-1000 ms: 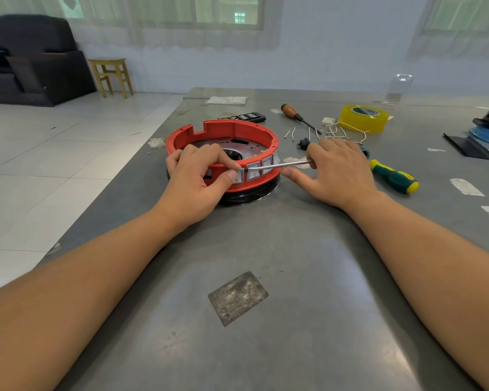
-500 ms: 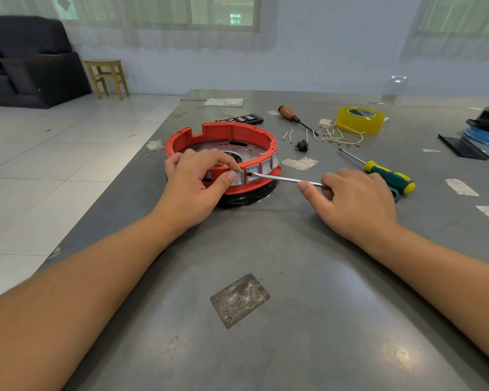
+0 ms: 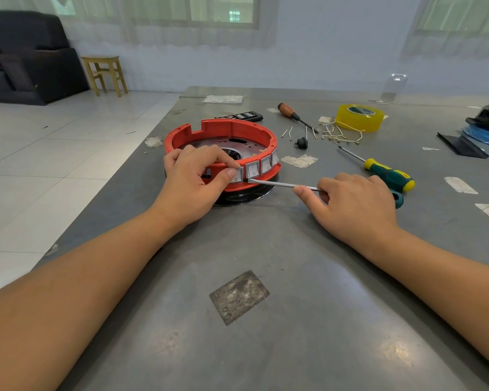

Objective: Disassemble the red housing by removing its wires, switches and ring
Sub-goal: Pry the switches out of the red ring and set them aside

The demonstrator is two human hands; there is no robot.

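At red housing point(image 3: 223, 136) front wall, mid-surface: left hand point(image 3: 192, 182) pinching rim beside switches point(image 3: 253, 169); right hand point(image 3: 353, 201) grasping screwdriver point(image 3: 280, 184), tip under switch. Risk: tip slipping toward thumb, cracked bezel.

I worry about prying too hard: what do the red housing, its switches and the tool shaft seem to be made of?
Red housing: looks like moulded plastic, matte, uniform colour, with notched walls. Switches: likely plastic rockers with a silvery-grey satin face and printed marks. Tool shaft: bare metal, thin and bright with a sheen; the right hand grips it, while the left hand holds the housing.
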